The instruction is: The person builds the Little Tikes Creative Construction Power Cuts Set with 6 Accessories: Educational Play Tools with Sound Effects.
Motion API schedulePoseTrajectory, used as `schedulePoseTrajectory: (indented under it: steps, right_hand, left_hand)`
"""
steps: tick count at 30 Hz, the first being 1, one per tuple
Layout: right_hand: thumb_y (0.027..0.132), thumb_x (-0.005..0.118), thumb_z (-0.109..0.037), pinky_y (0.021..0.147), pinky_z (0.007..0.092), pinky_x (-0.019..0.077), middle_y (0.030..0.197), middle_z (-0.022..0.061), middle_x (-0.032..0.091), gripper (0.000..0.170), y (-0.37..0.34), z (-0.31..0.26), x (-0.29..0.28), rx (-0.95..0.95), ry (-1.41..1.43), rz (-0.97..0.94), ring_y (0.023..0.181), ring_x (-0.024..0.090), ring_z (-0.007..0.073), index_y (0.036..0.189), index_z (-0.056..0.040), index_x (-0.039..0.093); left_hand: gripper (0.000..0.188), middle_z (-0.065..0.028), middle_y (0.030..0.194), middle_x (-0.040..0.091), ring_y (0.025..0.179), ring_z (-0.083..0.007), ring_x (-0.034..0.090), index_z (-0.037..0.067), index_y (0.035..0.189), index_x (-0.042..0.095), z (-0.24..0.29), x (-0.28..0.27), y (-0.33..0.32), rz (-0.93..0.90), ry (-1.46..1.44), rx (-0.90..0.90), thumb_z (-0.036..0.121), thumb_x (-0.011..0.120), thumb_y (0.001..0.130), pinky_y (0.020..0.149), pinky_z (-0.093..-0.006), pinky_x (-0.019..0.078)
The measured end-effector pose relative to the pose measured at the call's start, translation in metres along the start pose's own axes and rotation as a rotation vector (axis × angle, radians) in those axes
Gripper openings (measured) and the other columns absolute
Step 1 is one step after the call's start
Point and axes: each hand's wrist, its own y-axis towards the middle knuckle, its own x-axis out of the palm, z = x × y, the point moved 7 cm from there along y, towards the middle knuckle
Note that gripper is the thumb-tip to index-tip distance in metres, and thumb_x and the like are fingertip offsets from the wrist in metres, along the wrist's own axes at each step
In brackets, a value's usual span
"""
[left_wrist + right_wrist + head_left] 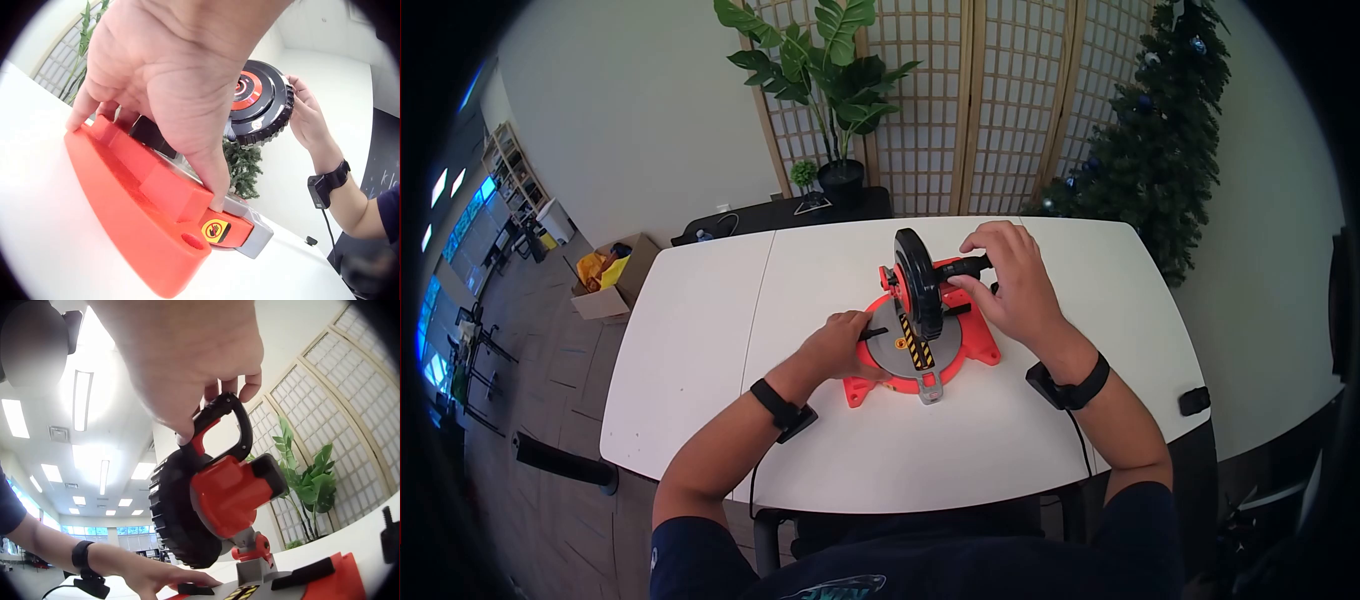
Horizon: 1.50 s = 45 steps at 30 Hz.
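A toy mitre saw stands on the table, with a red base [982, 345], a grey round plate [888, 352] and a raised black blade guard [915, 275]. My left hand [840, 345] holds the base's left side; the left wrist view shows that hand [169, 75] with its thumb at the front, near a yellow warning sticker [215, 230], and fingers over the far edge. At the top, my right hand [1015, 275] grips the black handle [965, 267]. In the right wrist view, fingers of this hand [194, 356] curl over the looped handle [244, 428].
The white table [700, 350] reaches out on both sides of the saw. A small black object [1194, 401] lies at its right edge. Behind are a potted plant [840, 180], a lattice screen [920, 130] and a decorated tree [1155, 150]. A cardboard box [632, 275] stands left.
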Motion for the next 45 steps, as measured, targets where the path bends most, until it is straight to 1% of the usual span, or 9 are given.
schedulePoseTrajectory:
  steps: [8,13,16,20,23,29,32,36,45]
  right_hand:
    - [0.076,0.086,-0.033,0.099,0.0419,0.0409,0.118,0.0106,0.055,0.057,-0.003,0.020,-0.002,0.055,0.078,-0.092,0.114,0.052,0.0297,0.115,-0.0072,0.054]
    - [0.068,0.089,-0.052,0.100,0.0388,0.0422,0.122,0.0110,0.048,0.096,-0.023,0.067,0.016,0.172,0.436,-0.177,0.117,0.049,0.0245,0.135,-0.0057,0.039]
    - [0.066,0.089,-0.058,0.099,0.0379,0.0429,0.124,0.0114,0.045,0.105,-0.043,0.092,0.036,0.290,0.660,-0.204,0.117,0.048,0.0243,0.139,-0.0047,0.034]
    - [0.066,0.089,-0.057,0.097,0.0387,0.0449,0.126,0.0135,0.044,0.105,-0.061,0.098,0.056,0.368,0.527,-0.379,0.116,0.049,0.0268,0.138,-0.0036,0.035]
    - [0.065,0.092,-0.039,0.104,0.0403,0.0452,0.135,0.0193,0.046,0.102,-0.066,0.073,0.065,0.443,0.234,-0.791,0.125,0.050,0.0344,0.141,-0.0015,0.036]
    - [0.059,0.093,-0.026,0.106,0.0423,0.0454,0.136,0.0213,0.050,0.099,-0.075,0.076,0.100,0.223,0.343,-0.739,0.129,0.048,0.0372,0.140,-0.0034,0.040]
    - [0.057,0.093,-0.022,0.106,0.0424,0.0456,0.137,0.0207,0.051,0.099,-0.077,0.079,0.108,0.223,0.343,-0.718,0.130,0.048,0.0369,0.139,-0.0036,0.041]
    - [0.057,0.091,-0.023,0.105,0.0423,0.0466,0.136,0.0201,0.051,0.098,-0.079,0.080,0.110,0.301,0.276,-0.741,0.128,0.049,0.0372,0.139,-0.0044,0.042]
    - [0.057,0.088,-0.028,0.095,0.0457,0.0500,0.122,0.0208,0.057,0.083,-0.071,0.080,0.109,0.202,0.194,-0.631,0.115,0.053,0.0397,0.127,-0.0049,0.051]
  left_hand:
    - [0.111,-0.0174,0.140,0.053,0.136,-0.0346,0.044,0.000,0.143,0.044,-0.003,0.003,0.001,-0.001,0.023,0.003,0.053,0.090,0.057,0.110,-0.0396,0.0437]
    - [0.116,-0.0181,0.147,0.045,0.139,-0.0363,0.041,0.001,0.146,0.038,-0.002,0.002,-0.003,0.010,0.029,-0.006,0.054,0.090,0.056,0.111,-0.0424,0.0437]
    - [0.122,-0.0186,0.150,0.040,0.140,-0.0379,0.038,0.003,0.149,0.033,0.000,-0.003,-0.012,0.023,0.052,-0.024,0.054,0.091,0.055,0.111,-0.0446,0.0436]
    - [0.127,-0.0198,0.149,0.037,0.140,-0.0397,0.037,0.002,0.149,0.029,-0.006,0.002,-0.016,-0.009,0.144,0.003,0.054,0.092,0.052,0.109,-0.0453,0.0457]
    - [0.127,-0.0202,0.147,0.037,0.138,-0.0395,0.037,0.001,0.149,0.027,-0.008,0.005,-0.018,0.000,0.155,0.033,0.052,0.092,0.052,0.109,-0.0450,0.0462]
    - [0.121,-0.0192,0.147,0.038,0.140,-0.0391,0.036,0.003,0.148,0.029,-0.012,0.007,-0.013,-0.004,0.101,0.035,0.045,0.092,0.054,0.111,-0.0459,0.0439]
    - [0.118,-0.0195,0.147,0.038,0.140,-0.0384,0.036,0.003,0.147,0.030,-0.011,0.004,-0.012,-0.005,0.081,0.038,0.043,0.092,0.055,0.111,-0.0456,0.0435]
    - [0.116,-0.0197,0.146,0.040,0.140,-0.0378,0.037,0.002,0.146,0.032,-0.010,-0.001,-0.006,-0.003,0.076,0.044,0.041,0.092,0.054,0.111,-0.0451,0.0432]
    - [0.116,-0.0188,0.147,0.041,0.140,-0.0374,0.038,0.002,0.146,0.033,-0.012,-0.008,0.005,-0.012,0.088,0.028,0.038,0.093,0.053,0.113,-0.0436,0.0420]
